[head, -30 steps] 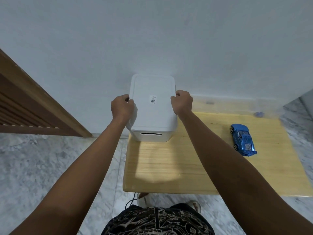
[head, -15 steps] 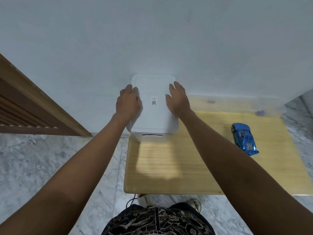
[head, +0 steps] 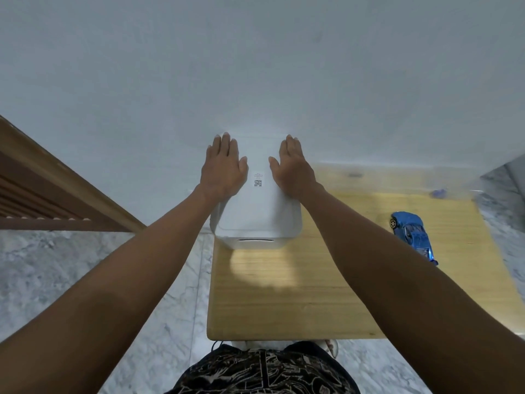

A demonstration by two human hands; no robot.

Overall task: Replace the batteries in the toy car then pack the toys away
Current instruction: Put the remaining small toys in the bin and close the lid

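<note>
1. Head view: I see the left hand (head: 223,169) and right hand (head: 292,169) lying flat, fingers straight, on the white storage box (head: 257,217) lid.
2. The blue toy car (head: 413,236) sits well right of both hands on the wooden table (head: 284,302).

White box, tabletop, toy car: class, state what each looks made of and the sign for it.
White box: probably plastic; smooth matte faces, rounded moulded corners.
Tabletop: wood or wood-look laminate; pale grain lines, slight sheen.
Toy car: glossy blue body; metal or plastic, cannot tell.
</note>
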